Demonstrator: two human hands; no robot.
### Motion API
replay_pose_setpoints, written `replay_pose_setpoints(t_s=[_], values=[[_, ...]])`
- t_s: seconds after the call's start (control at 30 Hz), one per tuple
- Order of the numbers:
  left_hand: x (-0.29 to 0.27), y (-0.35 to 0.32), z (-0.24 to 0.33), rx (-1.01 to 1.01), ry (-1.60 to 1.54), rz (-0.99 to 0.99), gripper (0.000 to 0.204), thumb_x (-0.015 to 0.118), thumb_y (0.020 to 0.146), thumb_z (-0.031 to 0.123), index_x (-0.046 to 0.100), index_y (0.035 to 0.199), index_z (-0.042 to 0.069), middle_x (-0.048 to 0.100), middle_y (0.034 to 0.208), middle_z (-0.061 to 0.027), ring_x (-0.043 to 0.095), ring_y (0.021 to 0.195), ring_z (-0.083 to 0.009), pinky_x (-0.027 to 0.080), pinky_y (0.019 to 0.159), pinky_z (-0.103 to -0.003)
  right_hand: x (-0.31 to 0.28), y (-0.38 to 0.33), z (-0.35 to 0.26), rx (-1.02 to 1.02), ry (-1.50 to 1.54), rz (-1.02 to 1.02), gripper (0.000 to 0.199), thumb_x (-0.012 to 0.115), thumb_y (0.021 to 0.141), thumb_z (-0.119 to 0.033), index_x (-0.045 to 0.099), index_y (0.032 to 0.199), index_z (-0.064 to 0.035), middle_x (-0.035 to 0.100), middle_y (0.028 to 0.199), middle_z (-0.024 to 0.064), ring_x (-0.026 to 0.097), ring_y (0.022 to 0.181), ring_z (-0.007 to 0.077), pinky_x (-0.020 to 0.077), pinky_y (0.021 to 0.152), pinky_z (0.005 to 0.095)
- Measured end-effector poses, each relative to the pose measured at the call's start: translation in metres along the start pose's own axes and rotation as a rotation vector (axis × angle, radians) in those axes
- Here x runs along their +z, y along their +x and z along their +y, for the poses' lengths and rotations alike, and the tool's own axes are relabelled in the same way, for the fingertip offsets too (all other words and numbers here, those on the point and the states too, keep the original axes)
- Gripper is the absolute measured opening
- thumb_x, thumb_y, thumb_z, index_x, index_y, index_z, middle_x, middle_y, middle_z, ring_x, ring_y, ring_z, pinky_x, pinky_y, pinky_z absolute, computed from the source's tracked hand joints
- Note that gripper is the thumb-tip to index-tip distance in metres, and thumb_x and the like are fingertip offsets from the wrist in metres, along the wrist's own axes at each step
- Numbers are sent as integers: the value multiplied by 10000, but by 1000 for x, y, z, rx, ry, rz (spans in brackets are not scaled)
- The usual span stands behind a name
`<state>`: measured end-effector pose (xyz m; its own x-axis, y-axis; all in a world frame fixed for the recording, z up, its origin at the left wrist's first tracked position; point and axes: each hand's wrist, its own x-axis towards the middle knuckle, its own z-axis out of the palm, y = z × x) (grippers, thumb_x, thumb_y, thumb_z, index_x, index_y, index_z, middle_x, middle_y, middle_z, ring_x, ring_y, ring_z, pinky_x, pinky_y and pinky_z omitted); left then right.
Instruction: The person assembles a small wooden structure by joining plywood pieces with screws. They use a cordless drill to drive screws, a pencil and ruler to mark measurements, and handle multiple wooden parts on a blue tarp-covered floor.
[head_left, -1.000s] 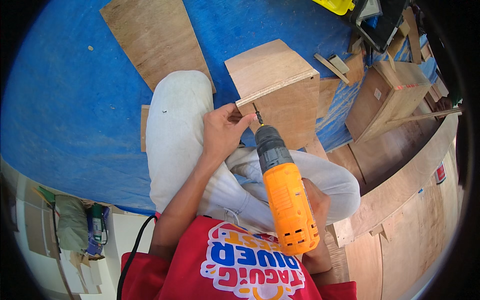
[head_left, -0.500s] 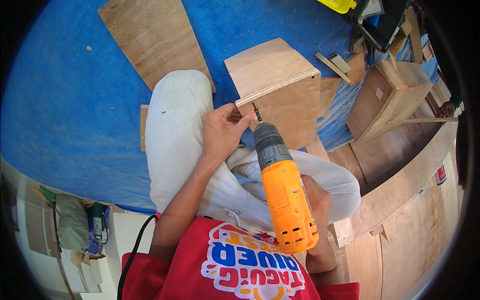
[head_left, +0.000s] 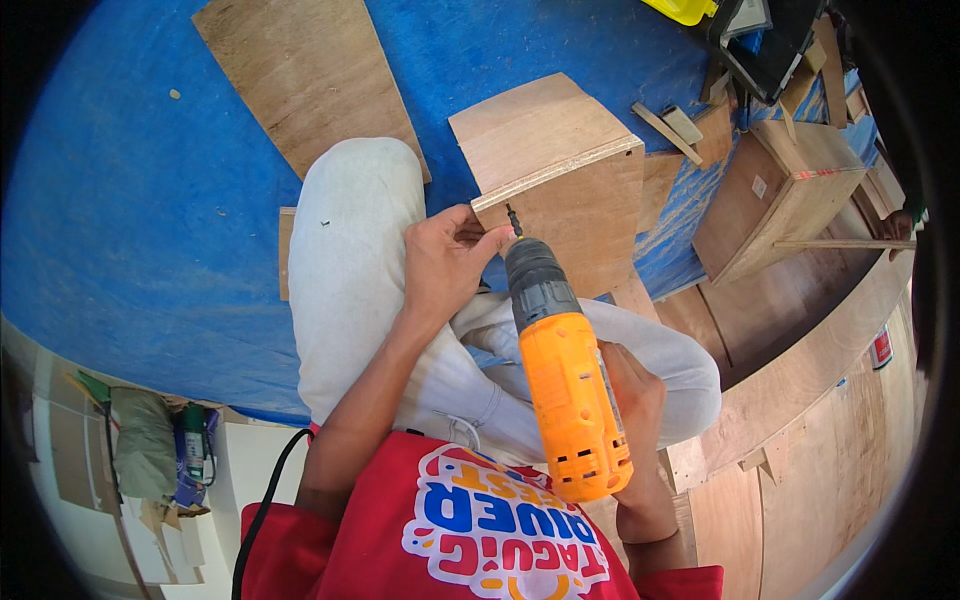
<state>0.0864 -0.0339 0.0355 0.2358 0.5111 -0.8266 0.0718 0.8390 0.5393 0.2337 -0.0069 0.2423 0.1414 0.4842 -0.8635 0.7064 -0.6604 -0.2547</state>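
An open-looking plywood box (head_left: 575, 220) stands on the blue sheet just past my crossed legs. My left hand (head_left: 448, 258) is closed on its near left corner, thumb on the facing panel and fingers partly hidden behind the edge. In my right hand (head_left: 637, 390) is an orange and black power drill (head_left: 572, 395); the drill's body hides most of those fingers. The thin dark bit (head_left: 514, 219) points away from me and meets the facing panel near its top left edge, close to my left thumb.
A flat plywood board (head_left: 310, 85) lies beyond my left knee. Wood offcuts (head_left: 668, 133) and a second plywood box (head_left: 775, 205) are on the right, near a curved wooden rim (head_left: 800, 370). A person's hand (head_left: 897, 228) shows at the far right edge.
The drill has shifted slightly forward, toward the box. My left hand and the box have barely moved.
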Motion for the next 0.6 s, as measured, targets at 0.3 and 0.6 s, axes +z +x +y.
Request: replay_pose_setpoints(t_s=[0.3, 0.6], values=[[0, 1, 0, 19, -13, 5, 160, 800, 887, 31, 758, 1003, -70, 794, 860, -133, 749, 783, -126, 593, 716, -274, -1, 4, 4, 14, -16, -30, 400, 824, 797, -132, 666, 1125, 33, 713, 933, 181, 713, 807, 340, 523, 692, 355], [-2, 0, 2, -9, -12, 14, 162, 814, 870, 36, 756, 980, -68, 795, 862, -137, 752, 773, -134, 589, 703, -281, -4, 11, 5, -25, -35, -19, 435, 831, 783, -118, 671, 1158, 32, 719, 950, 202, 719, 845, 359, 534, 719, 360]])
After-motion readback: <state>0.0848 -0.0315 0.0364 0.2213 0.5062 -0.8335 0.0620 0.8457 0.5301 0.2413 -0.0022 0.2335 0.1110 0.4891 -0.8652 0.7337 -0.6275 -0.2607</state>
